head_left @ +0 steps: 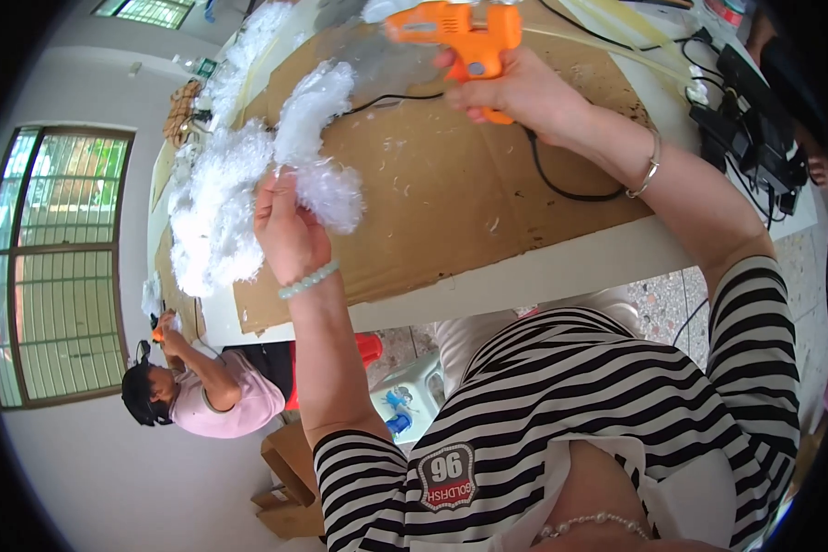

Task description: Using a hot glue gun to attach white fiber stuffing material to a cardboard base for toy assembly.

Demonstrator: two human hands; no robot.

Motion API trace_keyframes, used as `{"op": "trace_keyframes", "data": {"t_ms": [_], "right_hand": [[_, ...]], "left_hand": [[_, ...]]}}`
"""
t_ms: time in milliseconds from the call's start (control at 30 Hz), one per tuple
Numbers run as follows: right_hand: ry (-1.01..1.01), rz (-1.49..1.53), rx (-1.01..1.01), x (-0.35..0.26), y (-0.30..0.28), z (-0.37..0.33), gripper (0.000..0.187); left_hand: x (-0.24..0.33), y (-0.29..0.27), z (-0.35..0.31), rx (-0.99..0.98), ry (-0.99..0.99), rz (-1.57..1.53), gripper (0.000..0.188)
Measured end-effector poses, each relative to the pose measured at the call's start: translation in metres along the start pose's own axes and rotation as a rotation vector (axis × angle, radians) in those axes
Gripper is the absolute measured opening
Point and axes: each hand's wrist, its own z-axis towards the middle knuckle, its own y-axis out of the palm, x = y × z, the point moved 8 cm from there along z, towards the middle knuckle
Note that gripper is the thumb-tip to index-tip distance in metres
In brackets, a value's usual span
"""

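Observation:
My right hand (529,97) is wrapped round the handle of an orange hot glue gun (455,26), whose nozzle points left above the far part of the table. A black cord (561,191) runs from the handle's base and curves over the brown cardboard (432,202). On the left, the fingers of my left hand (290,230) pinch a piece of shiny white tinsel (329,191). A curved white tinsel piece (313,110) lies just beyond those fingers. Beside my left hand spreads a large heap of fluffy white tinsel (216,207). Exactly where one piece ends and another begins is unclear.
The cardboard covers much of a white table (524,262). Black power adapters and cables (741,120) crowd the table's right end. At the left, another person (225,386) in pink works with an orange tool. A pale stool (414,391) and cardboard boxes (290,469) stand below.

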Motion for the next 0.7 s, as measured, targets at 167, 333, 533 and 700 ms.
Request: {"op": "trace_keyframes", "data": {"t_ms": [167, 333, 533, 700], "right_hand": [[-0.058, 0.040, -0.149, -0.015, 0.021, -0.010, 0.038], [0.071, 0.045, -0.201, -0.018, 0.024, -0.011, 0.048], [0.010, 0.018, -0.191, -0.033, 0.019, -0.011, 0.044], [-0.109, 0.021, -0.217, -0.050, 0.024, -0.005, 0.032]], "left_hand": [[-0.020, 0.079, -0.028, -0.063, -0.080, -0.094, 0.013], [-0.029, 0.122, -0.043, -0.198, -0.126, -0.141, 0.017], [-0.031, 0.136, -0.058, -0.293, -0.125, -0.058, 0.033], [-0.044, 0.141, -0.083, -0.408, -0.014, 0.365, 0.043]]}}
